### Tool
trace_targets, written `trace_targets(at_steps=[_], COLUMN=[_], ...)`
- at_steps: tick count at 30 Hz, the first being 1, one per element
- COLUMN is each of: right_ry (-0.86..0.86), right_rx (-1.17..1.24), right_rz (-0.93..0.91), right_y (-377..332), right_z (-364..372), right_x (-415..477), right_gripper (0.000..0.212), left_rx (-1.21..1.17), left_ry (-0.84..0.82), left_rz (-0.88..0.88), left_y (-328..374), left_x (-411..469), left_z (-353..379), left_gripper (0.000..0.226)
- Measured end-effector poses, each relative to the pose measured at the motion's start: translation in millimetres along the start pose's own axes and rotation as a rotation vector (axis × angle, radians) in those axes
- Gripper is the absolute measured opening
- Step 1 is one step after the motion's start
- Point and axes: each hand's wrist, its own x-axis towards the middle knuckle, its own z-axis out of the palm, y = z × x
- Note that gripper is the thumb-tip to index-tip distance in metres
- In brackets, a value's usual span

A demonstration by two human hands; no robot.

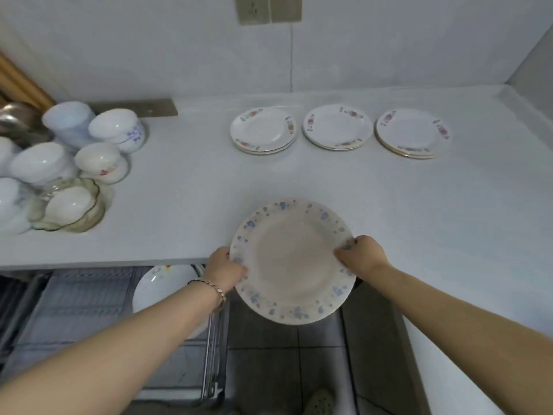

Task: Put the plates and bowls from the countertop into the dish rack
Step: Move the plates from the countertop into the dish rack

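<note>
A large plate with a blue flower rim (291, 262) is held level, half over the countertop's front edge. My left hand (224, 269) grips its left rim and my right hand (360, 256) grips its right rim. Three small stacks of red-flowered plates sit farther back: one stack on the left (263, 130), one in the middle (338, 127), one on the right (411, 133). Upturned white bowls (116, 130) cluster at the left of the counter. Below the counter edge, the pulled-out wire dish rack (89, 301) holds one white plate (163, 290).
The white countertop (185, 190) runs into a corner at the right. A glass scalloped dish (89, 211) lies under a bowl at the left. A metal pot (15, 118) sits far left. Dark floor tiles (284, 369) and a shoe (320, 402) show below.
</note>
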Motion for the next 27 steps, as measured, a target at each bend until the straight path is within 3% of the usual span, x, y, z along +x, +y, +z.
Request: trace_targets(at_steps=[4, 8, 14, 17, 20, 24, 27], right_ry=[-0.081, -0.166, -0.277, -0.300, -0.305, -0.332, -0.333], right_rx=[-0.047, -0.103, -0.094, -0.061, -0.092, -0.067, -0.050], right_rz=[-0.060, -0.068, 0.020, 0.033, 0.056, 0.075, 0.066], right_y=[-46.9, -90.2, -147.2, -169.2, -189.3, -207.4, -215.8], right_z=[83.6, 172.8, 299.9, 348.6, 390.0, 444.4, 483.0], right_x=[-36.5, -76.2, -121.5, -129.1, -130.9, -116.9, -101.8], right_gripper=[0.019, 0.040, 0.035, 0.021, 0.037, 0.036, 0.030], left_rx=[-0.052, -0.113, -0.066, -0.062, -0.031, 0.012, 0.017], left_ry=[0.034, 0.079, 0.101, 0.098, 0.105, 0.125, 0.147], left_rz=[-0.065, -0.146, -0.263, -0.313, -0.352, -0.403, -0.408], left_y=[-72.2, -143.5, -244.6, -279.0, -303.8, -334.7, -354.7], left_x=[-9.7, -19.6, -13.1, -1.7, 18.8, 56.3, 87.8], left_z=[-82.9, -162.1, -270.7, -310.2, -340.2, -370.0, -388.3], left_gripper=[0.026, 0.023, 0.021, 0.021, 0.027, 0.015, 0.030])
